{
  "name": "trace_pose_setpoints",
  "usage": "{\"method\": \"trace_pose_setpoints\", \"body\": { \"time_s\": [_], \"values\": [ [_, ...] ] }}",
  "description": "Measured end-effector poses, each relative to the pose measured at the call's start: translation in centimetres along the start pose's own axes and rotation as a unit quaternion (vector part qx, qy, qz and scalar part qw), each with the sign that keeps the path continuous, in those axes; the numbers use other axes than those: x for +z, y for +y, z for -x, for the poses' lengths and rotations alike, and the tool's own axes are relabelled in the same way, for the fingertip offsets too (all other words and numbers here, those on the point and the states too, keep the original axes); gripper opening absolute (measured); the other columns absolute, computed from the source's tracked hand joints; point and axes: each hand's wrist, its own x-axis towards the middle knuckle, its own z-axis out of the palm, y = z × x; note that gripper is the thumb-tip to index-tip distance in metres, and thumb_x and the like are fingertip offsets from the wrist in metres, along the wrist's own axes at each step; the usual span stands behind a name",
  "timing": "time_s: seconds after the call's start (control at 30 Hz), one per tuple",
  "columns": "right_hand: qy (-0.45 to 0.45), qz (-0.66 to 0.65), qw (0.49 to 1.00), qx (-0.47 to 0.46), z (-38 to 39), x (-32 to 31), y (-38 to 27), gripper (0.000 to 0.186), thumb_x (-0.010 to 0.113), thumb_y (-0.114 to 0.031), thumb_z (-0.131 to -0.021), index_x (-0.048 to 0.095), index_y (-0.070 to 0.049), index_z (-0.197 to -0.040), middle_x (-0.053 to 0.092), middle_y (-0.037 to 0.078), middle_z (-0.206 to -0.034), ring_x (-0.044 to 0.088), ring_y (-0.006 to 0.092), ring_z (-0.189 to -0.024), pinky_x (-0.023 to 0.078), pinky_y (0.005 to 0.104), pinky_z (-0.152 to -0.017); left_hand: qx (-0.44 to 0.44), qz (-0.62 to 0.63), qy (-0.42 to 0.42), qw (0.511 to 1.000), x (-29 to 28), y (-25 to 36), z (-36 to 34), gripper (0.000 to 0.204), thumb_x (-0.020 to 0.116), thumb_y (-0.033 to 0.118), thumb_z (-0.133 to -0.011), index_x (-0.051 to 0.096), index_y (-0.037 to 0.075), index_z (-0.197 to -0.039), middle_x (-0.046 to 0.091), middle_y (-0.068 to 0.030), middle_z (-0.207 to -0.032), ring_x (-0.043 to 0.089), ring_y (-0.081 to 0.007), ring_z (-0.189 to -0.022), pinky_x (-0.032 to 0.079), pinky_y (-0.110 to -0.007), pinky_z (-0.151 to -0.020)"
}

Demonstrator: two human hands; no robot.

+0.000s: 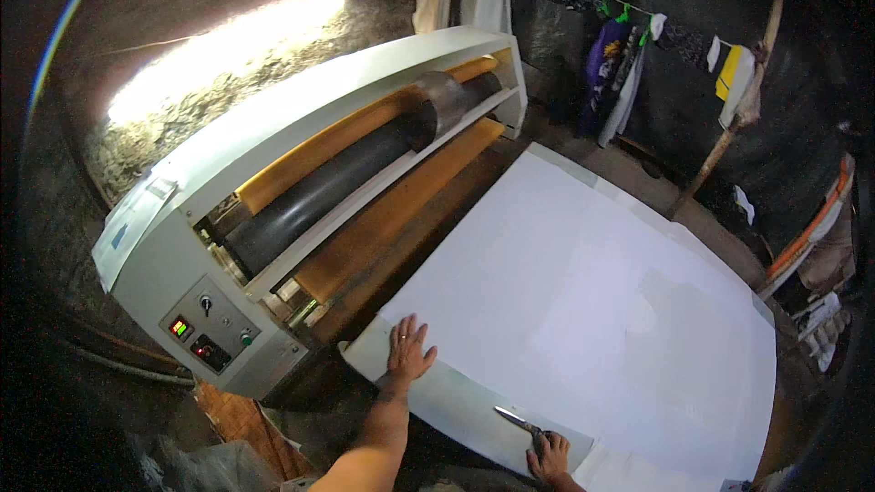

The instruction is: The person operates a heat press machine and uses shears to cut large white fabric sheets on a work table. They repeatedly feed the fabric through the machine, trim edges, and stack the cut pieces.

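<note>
My left hand (410,353) lies with its fingers spread on the near left corner of a large white sheet (510,282), and a ring shows on one finger. To its right, my right hand (550,457) is closed around the dark handle of a pair of scissors (516,419). Their metal blades point left and away from me, low over the pale near border of the table (465,401). The blades look closed. Under the right hand the sheet's near edge is partly hidden.
Left of the table stands a long white roller machine (210,228) with orange and black rollers (319,191) and a control panel (208,326). Clothes (611,64) hang on a line at the back right, beside a leaning wooden pole (720,150). A bright lamp (228,55) lights the wall.
</note>
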Motion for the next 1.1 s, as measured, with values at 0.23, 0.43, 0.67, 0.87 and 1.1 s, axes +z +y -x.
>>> {"method": "trace_pose_setpoints", "body": {
  "time_s": [0.23, 0.43, 0.67, 0.87, 1.1],
  "values": [
    [-0.014, -0.016, 0.999, 0.031, -0.2, 0.4, -0.5, 0.05, 0.062, -0.038, -0.08, 0.053, -0.007, -0.118, 0.049, 0.02, -0.116, 0.043, 0.0402, -0.107, 0.032, 0.0532, -0.093, -0.011, 0.045, -0.013, 0.999, 0.8, -0.5, 0.1, 0.059, 0.058, 0.035, -0.089, 0.047, -0.002, -0.134, 0.033, -0.0268, -0.147, 0.028, -0.0413, -0.137, 0.02, -0.055, -0.113],
    [-0.004, -0.023, 0.999, 0.028, 0.0, 0.5, -1.0, 0.048, 0.061, -0.035, -0.08, 0.051, -0.007, -0.118, 0.049, 0.021, -0.115, 0.043, 0.04, -0.105, 0.032, 0.0537, -0.093, 0.011, 0.024, 0.059, 0.998, 0.8, -0.5, 0.6, 0.056, 0.058, 0.033, -0.088, 0.049, -0.001, -0.132, 0.037, -0.0258, -0.144, 0.032, -0.0413, -0.134, 0.022, -0.055, -0.112],
    [0.006, 0.005, 1.0, 0.022, 0.4, 1.1, -0.9, 0.052, 0.06, -0.034, -0.08, 0.048, -0.004, -0.12, 0.048, 0.023, -0.116, 0.042, 0.0417, -0.106, 0.032, 0.0548, -0.094, -0.03, 0.011, 0.026, 0.999, -0.4, -0.6, 2.8, 0.054, 0.053, 0.034, -0.091, 0.048, 0.001, -0.134, 0.034, -0.0223, -0.147, 0.032, -0.0371, -0.135, 0.025, -0.051, -0.112],
    [-0.007, -0.02, 0.999, 0.025, 0.7, 0.8, -1.5, 0.052, 0.058, -0.031, -0.079, 0.046, 0.0, -0.12, 0.046, 0.025, -0.115, 0.041, 0.0425, -0.107, 0.03, 0.0559, -0.096, -0.032, 0.009, 0.014, 0.999, -0.5, -0.5, 5.0, 0.051, 0.052, 0.032, -0.092, 0.047, 0.004, -0.134, 0.033, -0.019, -0.148, 0.032, -0.0343, -0.135, 0.028, -0.048, -0.111],
    [-0.004, 0.016, 1.0, 0.012, 1.1, 1.0, -0.9, 0.047, 0.053, -0.031, -0.09, 0.051, -0.003, -0.128, 0.051, 0.022, -0.125, 0.043, 0.0434, -0.114, 0.031, 0.0552, -0.099, -0.036, -0.006, 0.022, 0.999, -0.5, -0.4, 5.2, 0.049, 0.052, 0.032, -0.092, 0.048, 0.004, -0.132, 0.037, -0.0182, -0.145, 0.035, -0.0334, -0.132, 0.03, -0.048, -0.109]
  ]
}}
